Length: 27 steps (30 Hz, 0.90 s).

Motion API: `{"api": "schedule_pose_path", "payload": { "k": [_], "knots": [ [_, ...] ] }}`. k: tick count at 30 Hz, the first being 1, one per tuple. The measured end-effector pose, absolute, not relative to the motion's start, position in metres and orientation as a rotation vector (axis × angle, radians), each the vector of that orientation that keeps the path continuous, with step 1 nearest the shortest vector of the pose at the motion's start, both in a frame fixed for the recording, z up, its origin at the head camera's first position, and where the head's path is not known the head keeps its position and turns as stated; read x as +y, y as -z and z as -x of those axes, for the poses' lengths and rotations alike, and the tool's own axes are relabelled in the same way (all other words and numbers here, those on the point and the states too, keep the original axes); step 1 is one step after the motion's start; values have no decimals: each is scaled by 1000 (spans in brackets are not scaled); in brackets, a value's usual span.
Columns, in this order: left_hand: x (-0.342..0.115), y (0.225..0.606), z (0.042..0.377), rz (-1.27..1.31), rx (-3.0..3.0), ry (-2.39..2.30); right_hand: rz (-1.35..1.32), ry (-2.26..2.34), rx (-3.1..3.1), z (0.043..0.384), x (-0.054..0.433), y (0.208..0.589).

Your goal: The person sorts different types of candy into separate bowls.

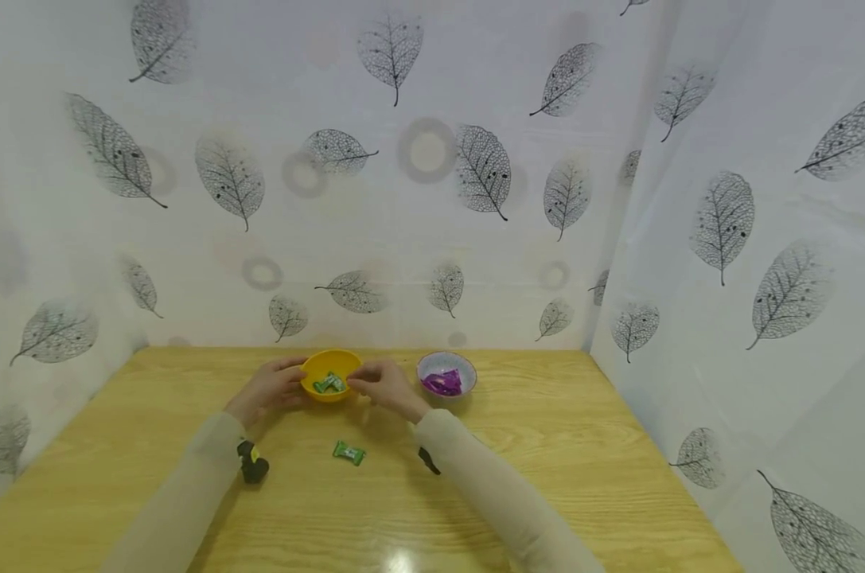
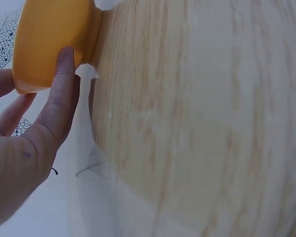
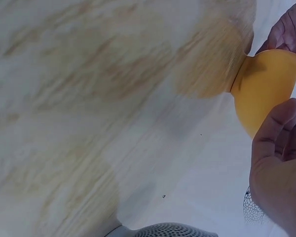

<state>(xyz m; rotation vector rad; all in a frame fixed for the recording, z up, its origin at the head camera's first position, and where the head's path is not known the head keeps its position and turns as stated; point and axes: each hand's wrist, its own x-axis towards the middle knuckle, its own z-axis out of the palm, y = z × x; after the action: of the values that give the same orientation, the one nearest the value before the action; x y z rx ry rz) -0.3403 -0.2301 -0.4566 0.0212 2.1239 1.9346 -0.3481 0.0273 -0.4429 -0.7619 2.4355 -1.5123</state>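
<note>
My left hand (image 1: 273,387) holds the yellow bowl (image 1: 322,362) at its left side, the fingers spread along the outer wall. The left wrist view shows one finger (image 2: 65,61) against the orange-yellow side. At the opposite rim is my right hand (image 1: 389,386), its fingers bent and thumb close to the edge; whether they pinch the rim or something small is hidden. Inside the bowl lie green wrapped candies (image 1: 329,383). Another green candy (image 1: 349,453) rests on the table in front of the bowl, between my forearms.
A pale patterned bowl (image 1: 426,364) with purple wrapped pieces (image 1: 445,383) stands right of my right hand. The wooden table (image 1: 547,446) ends at a leaf-printed sheet (image 1: 403,199) behind and at the right. Dark straps (image 1: 251,461) show at my wrists.
</note>
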Motion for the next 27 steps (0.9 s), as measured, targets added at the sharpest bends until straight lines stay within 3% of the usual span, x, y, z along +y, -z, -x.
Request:
{"api": "schedule_pose_path", "payload": {
  "k": [11, 27],
  "knots": [
    [-231, 460, 340, -16, 2125, -1949, 960, 1330, 2389, 339, 40, 448],
    [-230, 460, 342, -19, 2149, -1938, 1033, 1090, 2260, 324, 51, 453]
  ]
}}
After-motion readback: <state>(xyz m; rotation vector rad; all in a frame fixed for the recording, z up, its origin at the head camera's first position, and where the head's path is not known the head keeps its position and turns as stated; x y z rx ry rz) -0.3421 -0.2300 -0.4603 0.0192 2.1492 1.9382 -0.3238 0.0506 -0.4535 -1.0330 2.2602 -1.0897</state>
